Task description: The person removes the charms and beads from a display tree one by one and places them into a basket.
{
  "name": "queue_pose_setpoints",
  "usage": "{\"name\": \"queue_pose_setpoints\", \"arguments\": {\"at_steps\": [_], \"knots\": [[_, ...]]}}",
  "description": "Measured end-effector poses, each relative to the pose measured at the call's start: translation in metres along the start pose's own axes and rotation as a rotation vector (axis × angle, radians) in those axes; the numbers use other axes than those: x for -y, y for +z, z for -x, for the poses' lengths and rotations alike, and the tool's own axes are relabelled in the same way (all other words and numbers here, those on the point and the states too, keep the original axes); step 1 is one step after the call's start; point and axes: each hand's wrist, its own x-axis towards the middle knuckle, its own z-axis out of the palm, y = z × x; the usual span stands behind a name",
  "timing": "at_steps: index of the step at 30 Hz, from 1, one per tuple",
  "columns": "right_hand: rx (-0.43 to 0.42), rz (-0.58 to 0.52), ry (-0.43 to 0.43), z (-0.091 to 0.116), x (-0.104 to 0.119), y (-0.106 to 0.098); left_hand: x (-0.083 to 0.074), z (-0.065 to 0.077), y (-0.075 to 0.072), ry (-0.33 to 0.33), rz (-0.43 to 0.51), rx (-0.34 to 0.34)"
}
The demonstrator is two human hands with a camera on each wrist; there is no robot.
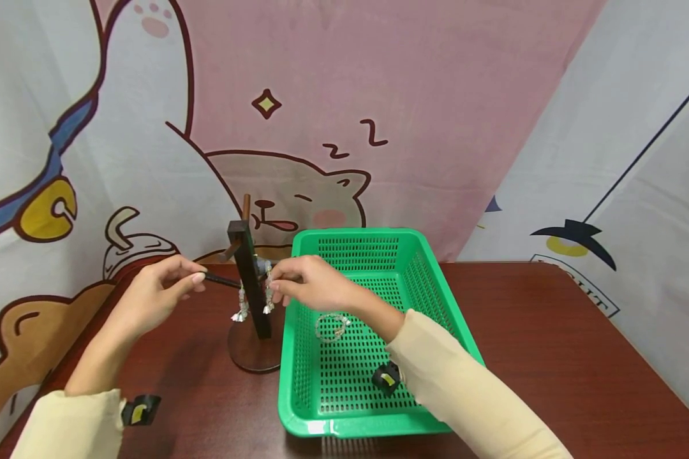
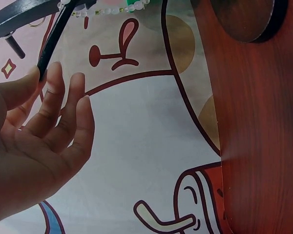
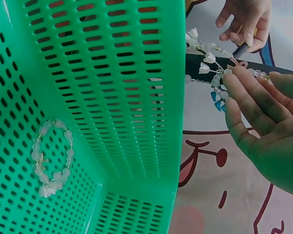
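A dark upright stand (image 1: 249, 274) with side pegs has beaded bracelets hanging on it. Between thumb and fingertips, my left hand (image 1: 156, 296) pinches the end of a black peg (image 1: 221, 279) on the stand's left side. Clear beads with white flower charms (image 1: 240, 315) hang beneath that peg. My right hand (image 1: 316, 284) is at the stand's right side, thumb and finger pinching a beaded bracelet (image 3: 258, 73). Blue charms (image 3: 218, 103) dangle beside its fingertips in the right wrist view. The exact contact is partly hidden by the fingers.
A green perforated basket (image 1: 289, 382) stands right of the stand, under my right forearm. Inside lies another clear beaded bracelet (image 1: 318, 329) with a white flower. The stand's round base (image 1: 252, 360) rests on the reddish-brown table (image 1: 540, 357). A cartoon-printed cloth (image 1: 436, 95) hangs behind.
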Motion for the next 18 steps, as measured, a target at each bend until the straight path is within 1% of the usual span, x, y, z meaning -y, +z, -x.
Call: {"name": "queue_pose_setpoints", "arguments": {"at_steps": [5, 12, 18], "knots": [[-0.003, -0.008, -0.010, 0.004, 0.000, -0.007, 0.000, 0.000, 0.000, 0.001, 0.001, 0.000], [-0.013, -0.008, 0.014, 0.008, 0.001, -0.016, 0.000, 0.000, 0.000, 0.002, 0.005, -0.003], [-0.025, 0.019, 0.003, 0.012, 0.001, -0.022, 0.000, 0.000, 0.001, 0.003, -0.003, -0.011]]}}
